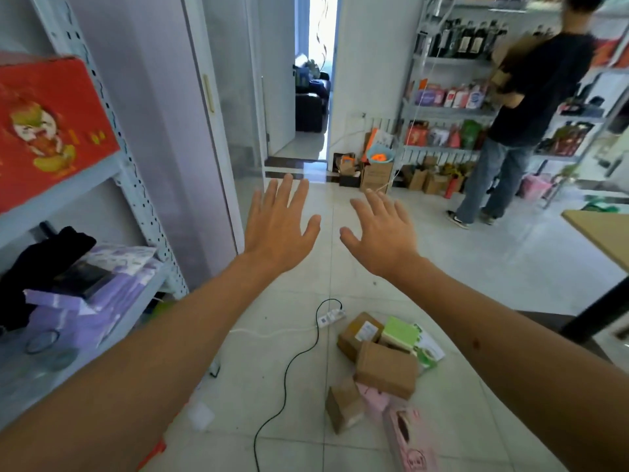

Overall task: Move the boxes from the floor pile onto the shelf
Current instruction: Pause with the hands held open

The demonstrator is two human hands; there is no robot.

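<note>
Floor pile of boxes (381, 366): brown cartons, a green box and pink packs lying on the tiled floor (476, 267), right of the shelf (136, 185). Left hand (279, 226) and right hand (384, 233) extended above, fingers spread, grasping nothing.

Brown, green and pink boxes (386, 367) lie jumbled on the floor; the grey shelf (112, 165) stands left.
</note>
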